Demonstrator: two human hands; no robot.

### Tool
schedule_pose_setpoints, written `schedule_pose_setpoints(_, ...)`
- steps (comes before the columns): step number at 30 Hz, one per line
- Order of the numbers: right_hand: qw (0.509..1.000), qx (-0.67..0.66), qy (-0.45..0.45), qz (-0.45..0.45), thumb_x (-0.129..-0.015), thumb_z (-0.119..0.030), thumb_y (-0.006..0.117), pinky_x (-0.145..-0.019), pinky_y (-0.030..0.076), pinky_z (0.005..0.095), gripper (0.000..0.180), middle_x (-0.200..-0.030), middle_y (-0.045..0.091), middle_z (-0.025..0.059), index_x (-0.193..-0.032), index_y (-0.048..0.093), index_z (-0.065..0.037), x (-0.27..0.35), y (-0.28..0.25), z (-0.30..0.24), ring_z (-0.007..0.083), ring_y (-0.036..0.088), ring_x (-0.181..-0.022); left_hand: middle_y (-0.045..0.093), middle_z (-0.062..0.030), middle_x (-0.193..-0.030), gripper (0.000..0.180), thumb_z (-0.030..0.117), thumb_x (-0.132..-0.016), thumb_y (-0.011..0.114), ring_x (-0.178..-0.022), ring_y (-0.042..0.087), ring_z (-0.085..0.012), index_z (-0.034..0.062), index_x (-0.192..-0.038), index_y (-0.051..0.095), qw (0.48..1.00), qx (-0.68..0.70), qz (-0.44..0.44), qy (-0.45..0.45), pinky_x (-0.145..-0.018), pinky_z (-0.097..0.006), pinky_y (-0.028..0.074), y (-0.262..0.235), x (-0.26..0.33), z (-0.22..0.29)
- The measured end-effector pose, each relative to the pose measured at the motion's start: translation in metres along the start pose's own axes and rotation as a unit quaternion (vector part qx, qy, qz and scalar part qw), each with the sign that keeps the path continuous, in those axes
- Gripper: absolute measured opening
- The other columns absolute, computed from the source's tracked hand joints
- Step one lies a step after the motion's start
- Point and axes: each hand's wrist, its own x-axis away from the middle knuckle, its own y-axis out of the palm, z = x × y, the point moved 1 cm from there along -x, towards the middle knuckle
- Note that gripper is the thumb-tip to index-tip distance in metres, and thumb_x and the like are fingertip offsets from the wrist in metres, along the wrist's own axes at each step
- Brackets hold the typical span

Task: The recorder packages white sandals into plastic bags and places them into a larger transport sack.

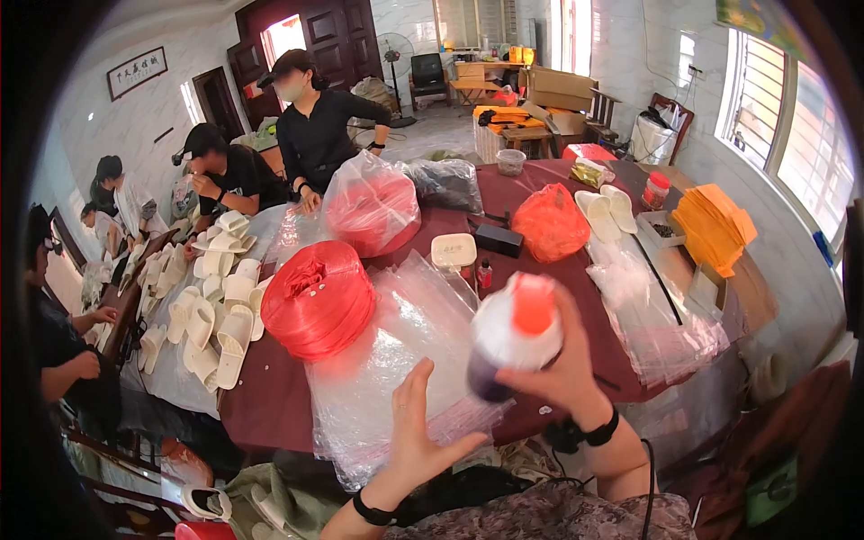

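Observation:
My right hand (576,373) is wrapped round a bottle (513,333) with a white upper part, a red-orange cap and a dark lower part, raised over the table and slightly blurred. To its left, my left hand (423,432) is open, thumb and fingers spread, holding nothing and apart from the bottle. Beneath both hands lies a stack of see-through plastic bags (396,333). A big roll of red plastic twine (319,300) rests on the stack's left side. Just beyond the bottle stand a small bottle with pink liquid (485,274) and a tub with a pale lid (453,252).
Many cream slippers (216,315) cover the table's left side. Farther back are a bagged red roll (371,211), a black box (499,240) and a red plastic bag (550,223). More plastic bags (648,315) and orange packaging (714,227) lie right. Several people sit or stand left.

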Motion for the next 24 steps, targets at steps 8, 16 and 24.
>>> schedule_pose_setpoints(8,0.973,0.124,-0.018,0.191,-0.062,-0.022,0.089,-0.102,0.043,0.0393,0.100,-0.133,0.048,0.0182,-0.141,0.032,0.001,-0.093,-0.025,0.141,0.0285,0.051,-0.122,0.043,-0.0199,-0.142,0.066,0.032,-0.072,0.081,-0.127,0.039,-0.0460,0.0087,-0.128,0.056,0.976,-0.202,-0.072,-0.030,-0.105,-0.052,0.037,0.005,0.078,-0.073)
schedule_pose_setpoints(16,0.964,0.164,0.022,0.206,-0.062,-0.025,0.090,-0.106,0.038,0.0413,0.102,-0.138,0.043,0.0212,-0.141,0.032,0.003,-0.122,0.017,0.254,0.0338,0.045,-0.128,0.041,-0.0178,-0.145,0.065,0.034,-0.075,0.079,-0.133,0.037,-0.0442,0.0089,-0.131,0.055,0.967,-0.220,-0.123,-0.020,-0.107,-0.052,0.035,0.009,0.117,-0.097)
schedule_pose_setpoints(24,0.962,0.204,0.038,0.178,-0.060,-0.025,0.091,-0.108,0.035,0.0424,0.104,-0.138,0.042,0.0204,-0.141,0.032,0.004,-0.129,0.040,0.277,0.0354,0.043,-0.129,0.037,-0.0157,-0.149,0.063,0.033,-0.081,0.073,-0.136,0.034,-0.0420,0.0125,-0.136,0.050,0.961,-0.212,-0.167,-0.062,-0.108,-0.051,0.034,0.015,0.111,-0.098)
